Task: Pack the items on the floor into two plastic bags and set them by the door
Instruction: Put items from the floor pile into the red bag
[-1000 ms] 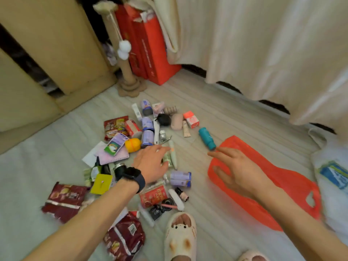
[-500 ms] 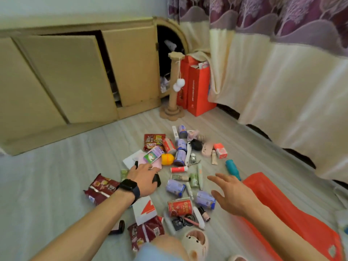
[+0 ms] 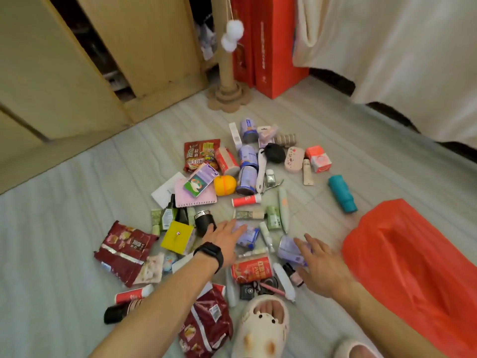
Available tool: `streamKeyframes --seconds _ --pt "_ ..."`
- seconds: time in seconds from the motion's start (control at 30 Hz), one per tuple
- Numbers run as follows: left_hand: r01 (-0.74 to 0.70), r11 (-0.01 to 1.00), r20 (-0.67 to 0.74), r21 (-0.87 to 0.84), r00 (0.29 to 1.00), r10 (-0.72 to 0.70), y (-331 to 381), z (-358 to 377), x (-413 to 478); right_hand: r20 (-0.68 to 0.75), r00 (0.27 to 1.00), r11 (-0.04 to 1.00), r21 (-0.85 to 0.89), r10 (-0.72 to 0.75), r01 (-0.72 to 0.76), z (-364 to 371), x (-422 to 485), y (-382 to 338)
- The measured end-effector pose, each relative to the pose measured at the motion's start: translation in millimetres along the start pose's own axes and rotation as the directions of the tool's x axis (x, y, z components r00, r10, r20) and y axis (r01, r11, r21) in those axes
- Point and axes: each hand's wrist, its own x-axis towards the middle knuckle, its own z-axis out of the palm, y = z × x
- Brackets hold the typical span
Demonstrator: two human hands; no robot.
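Now the left grip [image 3: 224, 239] is reaching out flat, fingers straight and holding nothing, its tips hovering over a lavender can [image 3: 249, 235]; whether they are touching it I cannot tell. The right grip [image 3: 322, 270] is spreading loose and empty too, over a second lavender can [image 3: 289, 249] at 4 o'clock from the first. Around both, the items [image 3: 224, 185] are lying scattered on the floor [image 3: 64, 228].

By my reading the packing is barely starting. Nothing seems to be sitting inside the red bag [image 3: 413, 267], which is lying flat and slack at 3 o'clock of the pile, just beside the right grip. Its long axis is running from 11 o'clock to 5 o'clock. The near end is leaving the frame, so where its mouth is pointing cannot be told. No second bag is showing.
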Motion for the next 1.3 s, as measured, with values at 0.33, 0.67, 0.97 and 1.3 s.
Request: streamKeyframes --seconds 0.33,0.67,0.97,1.3 --pt "-0.016 0.998 -0.032 0.06 0.999 0.018 -13 31 50 -0.097 0.995 1.0 0.023 0.009 -0.007 37 42 2" --pt "-0.023 0.988 -0.141 -0.15 0.99 0.001 -11 0 -5 -0.223 0.908 0.537 0.844 0.355 -0.003 14 -46 8" --pt "-0.416 0.882 -0.395 -0.22 0.865 0.31 96 -93 -51 -0.281 0.716 0.211 0.959 0.639 0.188 -5 -179 16" --pt "-0.685 0.704 -0.396 0.188 0.603 0.693 312 -159 19 -0.3 0.328 0.344 0.935 0.896 -0.082 -20 -181 139"
